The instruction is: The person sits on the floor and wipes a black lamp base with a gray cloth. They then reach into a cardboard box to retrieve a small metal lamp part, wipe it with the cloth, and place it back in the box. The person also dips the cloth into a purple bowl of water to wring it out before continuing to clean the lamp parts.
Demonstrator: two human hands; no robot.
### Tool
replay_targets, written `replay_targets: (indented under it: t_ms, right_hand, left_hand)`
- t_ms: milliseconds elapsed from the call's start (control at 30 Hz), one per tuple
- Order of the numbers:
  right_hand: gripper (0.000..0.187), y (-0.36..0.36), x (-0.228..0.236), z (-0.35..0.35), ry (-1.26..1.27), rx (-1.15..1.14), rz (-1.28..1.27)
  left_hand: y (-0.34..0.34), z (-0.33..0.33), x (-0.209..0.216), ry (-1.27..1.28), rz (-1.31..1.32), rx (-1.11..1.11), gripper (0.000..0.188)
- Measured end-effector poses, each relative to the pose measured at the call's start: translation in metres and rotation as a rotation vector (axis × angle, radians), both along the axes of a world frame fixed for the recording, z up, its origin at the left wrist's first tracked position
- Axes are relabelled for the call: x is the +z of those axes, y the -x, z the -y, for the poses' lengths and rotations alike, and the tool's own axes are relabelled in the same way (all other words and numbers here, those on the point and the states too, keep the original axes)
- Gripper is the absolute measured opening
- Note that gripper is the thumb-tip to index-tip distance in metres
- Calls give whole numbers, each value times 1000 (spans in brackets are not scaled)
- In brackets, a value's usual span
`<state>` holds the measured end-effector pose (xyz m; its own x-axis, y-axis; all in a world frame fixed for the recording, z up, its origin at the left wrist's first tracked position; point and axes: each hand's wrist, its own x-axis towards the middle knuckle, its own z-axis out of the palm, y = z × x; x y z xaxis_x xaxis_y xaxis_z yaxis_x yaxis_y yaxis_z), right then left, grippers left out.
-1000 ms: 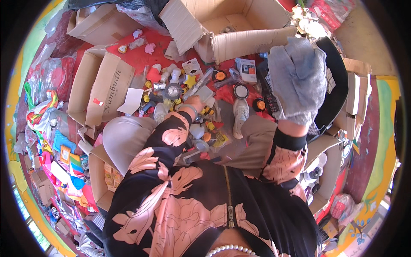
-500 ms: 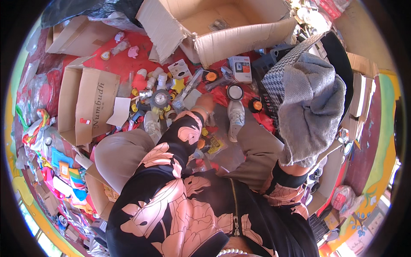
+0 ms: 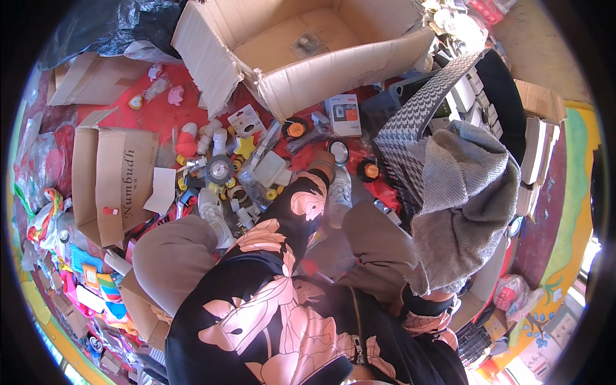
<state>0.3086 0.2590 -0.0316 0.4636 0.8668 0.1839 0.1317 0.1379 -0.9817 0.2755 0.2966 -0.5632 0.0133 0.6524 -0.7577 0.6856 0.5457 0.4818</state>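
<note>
My left hand (image 3: 322,164) reaches down between my feet, at the near-left edge of a round black-rimmed item with a pale face (image 3: 338,151). Its fingers are small and partly hidden, so their grip does not show. A grey towel (image 3: 465,192) covers my right hand, and only the wrist (image 3: 437,295) shows below it; the fingers are hidden. Left of my left hand lie a clear plastic case (image 3: 270,169), a grey round part with a dial-like centre (image 3: 219,169) and a yellow star (image 3: 244,147). Black-and-orange round items (image 3: 295,129) lie farther off.
A large open carton (image 3: 340,80) stands at the far side. Another cardboard box (image 3: 122,183) sits at left. At right, a houndstooth-patterned bin (image 3: 410,125) holds pale items beside the towel. A small white box (image 3: 344,115) stands near it. Colourful goods (image 3: 106,282) crowd the left.
My left hand has moved right, from the pile of small parts to the round black-rimmed item. The towel and my right wrist have come nearer to me. The whole view has shifted slightly.
</note>
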Motion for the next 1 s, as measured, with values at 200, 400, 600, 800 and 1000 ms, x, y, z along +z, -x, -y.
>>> replay_targets:
  t_ms: [200,400,600,800,1000]
  right_hand:
    - [46,-1,1,8,-6,18,-11]
    - [39,-55,-59,76,221,-30,738]
    - [39,-31,-48,75,211,-6,896]
    - [40,75,33,59,-190,300,735]
    - [51,147,-16,44,-298,764,173]
  left_hand:
    - [38,5,31,-287,132,-221,28]
    - [122,27,206,77,1291,660,21]
    - [194,37,400,-306,1629,424,41]
    - [262,68,478,-484,1622,434,34]
    - [276,94,511,-561,1557,395,54]
